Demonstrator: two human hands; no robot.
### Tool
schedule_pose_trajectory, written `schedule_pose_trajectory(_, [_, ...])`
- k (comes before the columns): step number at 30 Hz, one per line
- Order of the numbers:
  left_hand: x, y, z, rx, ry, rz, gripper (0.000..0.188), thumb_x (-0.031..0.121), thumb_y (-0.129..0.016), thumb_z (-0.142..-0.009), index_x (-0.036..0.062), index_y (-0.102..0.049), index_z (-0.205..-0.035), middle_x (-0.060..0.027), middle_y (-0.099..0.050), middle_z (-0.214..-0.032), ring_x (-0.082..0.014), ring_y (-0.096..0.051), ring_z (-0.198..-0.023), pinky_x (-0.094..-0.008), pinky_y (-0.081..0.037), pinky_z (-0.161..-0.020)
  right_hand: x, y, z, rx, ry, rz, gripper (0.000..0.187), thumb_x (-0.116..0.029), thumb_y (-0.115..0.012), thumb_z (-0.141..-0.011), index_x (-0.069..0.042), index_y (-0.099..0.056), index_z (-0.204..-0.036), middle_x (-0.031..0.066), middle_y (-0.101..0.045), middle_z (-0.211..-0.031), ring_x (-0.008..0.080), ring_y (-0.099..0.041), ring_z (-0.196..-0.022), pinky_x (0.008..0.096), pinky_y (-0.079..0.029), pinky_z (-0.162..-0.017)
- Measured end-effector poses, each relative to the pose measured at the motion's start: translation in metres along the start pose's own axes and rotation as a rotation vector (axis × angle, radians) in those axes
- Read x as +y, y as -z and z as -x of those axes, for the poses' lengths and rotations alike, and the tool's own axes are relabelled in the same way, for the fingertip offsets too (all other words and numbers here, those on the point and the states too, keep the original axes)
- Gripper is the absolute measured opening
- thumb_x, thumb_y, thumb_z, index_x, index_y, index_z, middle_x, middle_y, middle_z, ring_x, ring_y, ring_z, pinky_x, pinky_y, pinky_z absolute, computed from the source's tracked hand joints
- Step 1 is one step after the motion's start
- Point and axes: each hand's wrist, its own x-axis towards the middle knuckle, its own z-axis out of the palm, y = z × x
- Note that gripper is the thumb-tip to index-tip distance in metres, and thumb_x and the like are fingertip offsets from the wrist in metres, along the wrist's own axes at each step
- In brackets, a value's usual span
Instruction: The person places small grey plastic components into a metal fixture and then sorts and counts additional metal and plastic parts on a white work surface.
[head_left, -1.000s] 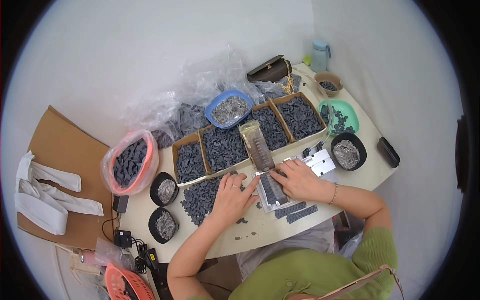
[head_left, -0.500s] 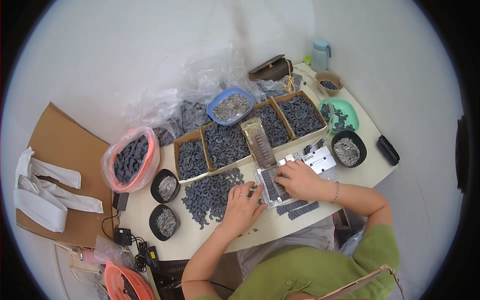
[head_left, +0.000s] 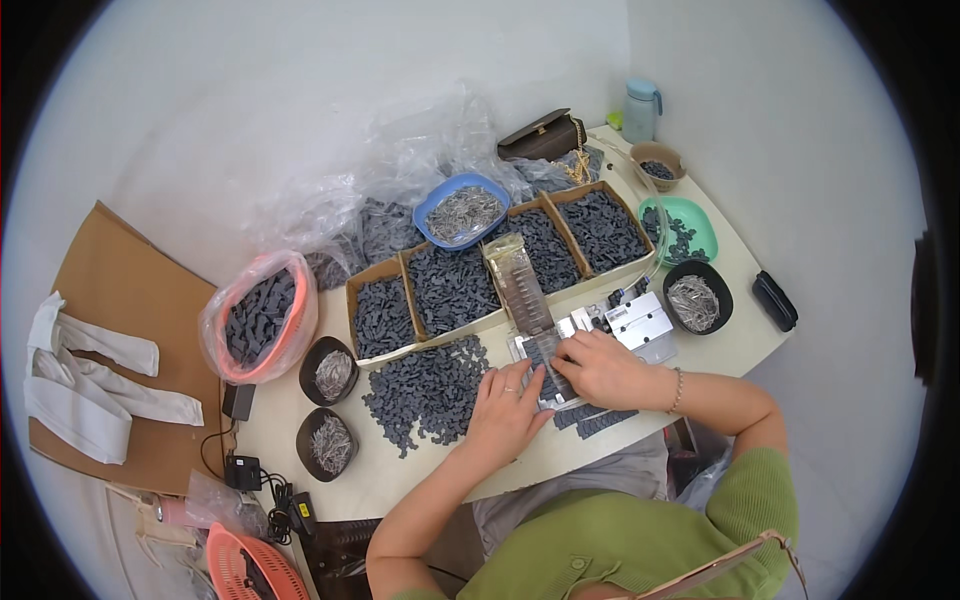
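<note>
Both my hands are at a metal jig (head_left: 514,349) with rows of small dark grey pieces (head_left: 543,350) set in it. My left hand (head_left: 503,412) lies along the jig's left side, fingers apart, its fingertips touching the edge of the rows. Across from it, my right hand (head_left: 607,372) is bent over the pieces, fingers drawn together; what its fingertips hold, if anything, is hidden. A clear ribbed plastic piece (head_left: 518,285) leans just behind the jig. Dark strips of joined pieces (head_left: 605,422) lie in front, beneath my right wrist. A silver metal block (head_left: 640,320) sits to the right.
A heap of loose grey pieces (head_left: 425,392) lies left of the jig. Behind stands a divided cardboard box (head_left: 403,352) of such pieces, with a blue bowl (head_left: 425,222) of metal pins on it. Black bowls (head_left: 312,372), a green tray (head_left: 708,232) and a lined basket (head_left: 307,325) surround it.
My left hand has moved right and slightly down, onto the jig's edge. My right hand has shifted slightly right and down over the pieces.
</note>
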Motion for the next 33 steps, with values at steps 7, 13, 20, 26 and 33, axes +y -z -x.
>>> schedule_pose_trajectory(7, [-0.002,-0.008,-0.009,0.001,-0.029,-0.026,0.057,0.026,-0.07,-0.08,-0.0016,-0.05,-0.126,-0.0214,-0.044,-0.13,-0.0371,-0.042,-0.121,-0.0501,-0.032,-0.103,0.003,0.003,0.003,0.021,0.008,-0.084,0.03,-0.011,-0.064,-0.074,0.002,-0.065,-0.101,0.0106,-0.056,-0.097,0.0255,-0.054,-0.092,0.0351,-0.045,-0.078])
schedule_pose_trajectory(13, [0.001,-0.008,-0.01,0.003,-0.004,0.017,0.064,0.03,-0.07,-0.08,-0.0093,-0.047,-0.125,-0.0245,-0.044,-0.132,-0.0401,-0.043,-0.123,-0.0475,-0.034,-0.104,0.011,0.017,-0.01,-0.228,-0.087,-0.17,0.015,-0.016,-0.068,-0.076,-0.004,-0.062,-0.084,0.0085,-0.059,-0.089,0.0268,-0.057,-0.088,0.0367,-0.045,-0.078])
schedule_pose_trajectory(20, [0.007,-0.015,0.0,-0.009,-0.026,-0.123,0.074,0.042,-0.065,-0.082,-0.0115,-0.044,-0.129,-0.0274,-0.041,-0.138,-0.0405,-0.039,-0.13,-0.0491,-0.035,-0.105,0.055,0.011,-0.066,-0.185,-0.175,-0.272,0.013,-0.014,-0.063,-0.082,-0.003,-0.058,-0.083,0.0116,-0.059,-0.082,0.0303,-0.058,-0.083,0.0419,-0.046,-0.074])
schedule_pose_trajectory(26, [-0.005,-0.014,-0.013,0.027,0.099,-0.088,0.074,0.042,-0.064,-0.084,-0.0093,-0.042,-0.132,-0.0254,-0.039,-0.141,-0.0392,-0.036,-0.133,-0.0497,-0.029,-0.108,0.103,-0.002,-0.144,0.675,-0.272,-0.341,0.024,-0.023,-0.058,-0.088,-0.002,-0.058,-0.101,0.0158,-0.064,-0.084,0.0355,-0.061,-0.086,0.0411,-0.049,-0.077])
schedule_pose_trajectory(33, [-0.026,0.008,0.006,0.057,0.195,-0.137,0.066,0.032,-0.065,-0.085,-0.0089,-0.044,-0.131,-0.0245,-0.041,-0.139,-0.0382,-0.036,-0.131,-0.0487,-0.027,-0.108,0.065,0.023,-0.102,0.546,-0.124,-0.111,0.032,-0.027,-0.067,-0.082,-0.006,-0.06,-0.104,0.01,-0.064,-0.085,0.0315,-0.059,-0.076,0.0429,-0.047,-0.069])
